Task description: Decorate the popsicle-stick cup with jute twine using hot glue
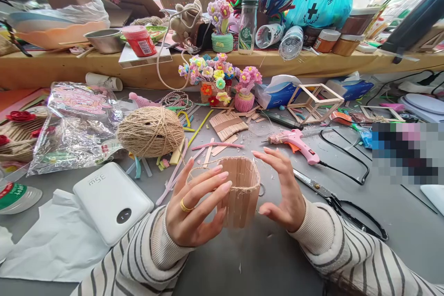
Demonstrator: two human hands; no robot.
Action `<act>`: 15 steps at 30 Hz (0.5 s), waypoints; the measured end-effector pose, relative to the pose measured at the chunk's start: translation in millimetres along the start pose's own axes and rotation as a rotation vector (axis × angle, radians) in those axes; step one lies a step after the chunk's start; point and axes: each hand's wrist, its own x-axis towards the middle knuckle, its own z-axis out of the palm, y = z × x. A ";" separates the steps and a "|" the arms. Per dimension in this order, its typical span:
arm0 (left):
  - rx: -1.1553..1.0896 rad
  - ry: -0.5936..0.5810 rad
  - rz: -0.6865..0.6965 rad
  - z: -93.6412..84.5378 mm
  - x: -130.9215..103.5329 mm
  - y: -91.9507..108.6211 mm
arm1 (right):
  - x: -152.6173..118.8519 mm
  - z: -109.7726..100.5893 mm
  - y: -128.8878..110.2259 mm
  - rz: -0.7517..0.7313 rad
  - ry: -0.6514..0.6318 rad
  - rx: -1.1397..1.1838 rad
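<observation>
A small cup-shaped holder of upright wooden craft sticks stands on the grey table, with twine round its rim. My left hand is at its left side, fingers apart and partly in front of it; whether they touch it I cannot tell. On the other side my right hand is apart from the holder, thumb and fingers spread with nothing between them. A strand of twine runs from the rim behind my left hand toward the ball of jute twine. To the right lies a pink glue gun.
Black-handled scissors lie beside my right wrist. A white power bank rests on paper at left. Loose craft sticks, a wooden stick frame and pipe-cleaner flowers are farther back. Above them a cluttered ledge spans the view.
</observation>
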 end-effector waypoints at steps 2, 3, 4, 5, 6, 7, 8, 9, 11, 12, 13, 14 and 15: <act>-0.001 0.004 -0.002 0.0 0.3 -0.1 | 0.7 0.3 1.0 0.020 -0.038 0.041; 0.001 0.008 -0.003 0.0 0.4 0.0 | 1.0 0.3 1.1 0.023 -0.043 0.052; 0.005 0.012 -0.004 -0.1 0.5 0.0 | 1.3 0.3 1.1 0.027 -0.043 0.057; 0.010 0.011 -0.004 -0.1 0.5 0.1 | 1.4 0.3 0.9 0.030 -0.041 0.058; 0.015 0.009 -0.003 -0.1 0.5 0.1 | 1.4 0.3 0.6 0.031 -0.040 0.059; 0.019 0.005 -0.002 0.0 0.4 0.0 | 1.1 0.4 0.5 0.033 -0.045 0.061; 0.020 0.001 0.000 0.1 0.3 -0.2 | 0.7 0.7 0.4 0.035 -0.055 0.067; 0.020 -0.002 0.000 0.3 0.2 -0.5 | 0.0 1.1 0.5 0.038 -0.063 0.073; 0.020 -0.002 0.000 0.8 -0.2 -1.4 | -1.6 2.2 1.1 0.053 -0.067 0.087; 0.021 -0.003 0.002 1.1 -0.4 -1.9 | -2.3 2.8 1.5 0.060 -0.064 0.097; 0.022 -0.005 0.002 1.4 -0.7 -2.3 | -2.9 3.4 1.9 0.065 -0.062 0.111; 0.023 -0.007 0.001 1.7 -0.8 -2.5 | -3.3 4.0 2.2 0.069 -0.066 0.129; 0.023 -0.007 0.001 1.8 -1.0 -2.7 | -3.4 4.6 2.4 0.073 -0.069 0.145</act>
